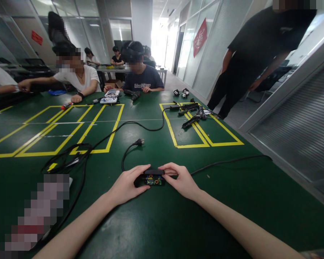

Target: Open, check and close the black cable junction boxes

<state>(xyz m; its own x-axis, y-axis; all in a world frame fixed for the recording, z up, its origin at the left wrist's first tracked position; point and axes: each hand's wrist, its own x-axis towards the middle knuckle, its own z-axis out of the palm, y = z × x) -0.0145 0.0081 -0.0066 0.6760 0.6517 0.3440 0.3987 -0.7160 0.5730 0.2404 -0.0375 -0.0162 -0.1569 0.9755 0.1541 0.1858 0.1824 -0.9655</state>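
Observation:
In front of me on the green table is a small opened power adapter (153,180), its green circuit board and copper coils showing. Along its far side stands a black cover (154,172), tilted up; whether it is joined to the base cannot be made out. My left hand (128,183) grips the left end of the adapter between thumb and fingers. At the right end, the fingers of my right hand (182,180) are pinched on the cover's edge, partly hiding it. A black cord with a plug (139,142) curves away just beyond my left hand.
Coiled black cable (67,158) lies to the left, near a blurred-out object (37,216). Yellow tape (193,146) marks rectangles on the table, with black tools (191,118) at the far right. Several people sit opposite; one person (259,54) stands at right.

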